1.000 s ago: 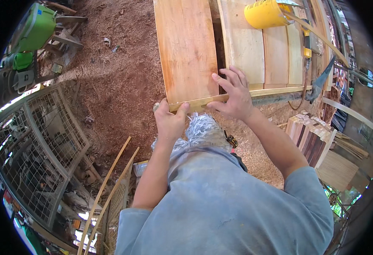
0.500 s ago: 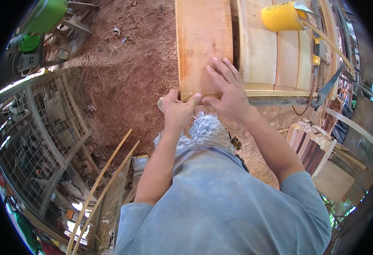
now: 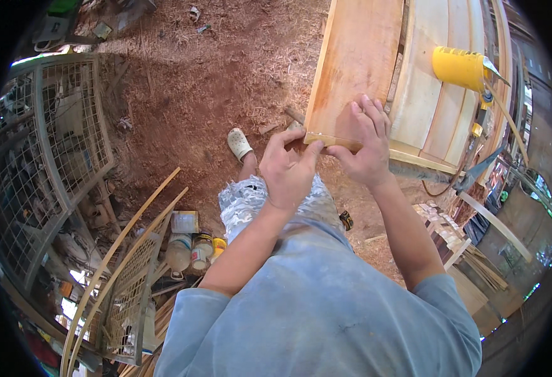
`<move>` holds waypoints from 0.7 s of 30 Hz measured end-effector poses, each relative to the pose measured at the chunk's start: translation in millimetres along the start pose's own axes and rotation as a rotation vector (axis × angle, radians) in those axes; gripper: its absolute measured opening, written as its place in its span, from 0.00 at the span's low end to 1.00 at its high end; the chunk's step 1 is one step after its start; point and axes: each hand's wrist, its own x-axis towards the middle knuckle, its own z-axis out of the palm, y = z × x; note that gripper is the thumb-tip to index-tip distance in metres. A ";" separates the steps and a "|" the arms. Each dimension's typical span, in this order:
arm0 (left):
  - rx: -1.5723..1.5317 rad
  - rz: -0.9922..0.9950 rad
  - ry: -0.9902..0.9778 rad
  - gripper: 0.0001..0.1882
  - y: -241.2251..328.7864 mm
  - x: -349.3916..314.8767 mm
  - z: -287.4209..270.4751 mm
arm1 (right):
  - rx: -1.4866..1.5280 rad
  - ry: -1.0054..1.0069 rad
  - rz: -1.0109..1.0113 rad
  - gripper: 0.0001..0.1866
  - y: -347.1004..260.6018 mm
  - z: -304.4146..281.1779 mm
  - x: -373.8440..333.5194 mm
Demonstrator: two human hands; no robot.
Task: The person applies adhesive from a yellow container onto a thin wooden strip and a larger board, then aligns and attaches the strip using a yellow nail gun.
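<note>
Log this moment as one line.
left hand: pinching plank end | right hand: flat on plank | yellow container: beside

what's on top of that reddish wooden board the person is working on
Both hands rest at the near end of the reddish board: the right hand lies flat with fingers spread, and the left hand pinches its near edge. The rest of its face is bare. Whatever lies under the hands is covered.
</note>
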 end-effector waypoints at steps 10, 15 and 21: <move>0.064 -0.185 -0.015 0.13 10.7 6.9 -2.6 | 0.127 0.099 0.129 0.38 13.4 -16.2 -28.1; 0.017 -0.282 -0.029 0.13 11.5 4.7 -2.5 | 0.095 -0.040 0.307 0.32 20.6 -22.7 -46.5; 0.023 -0.315 -0.015 0.13 14.6 5.0 -1.8 | -0.162 0.093 0.174 0.25 26.2 -13.1 -52.6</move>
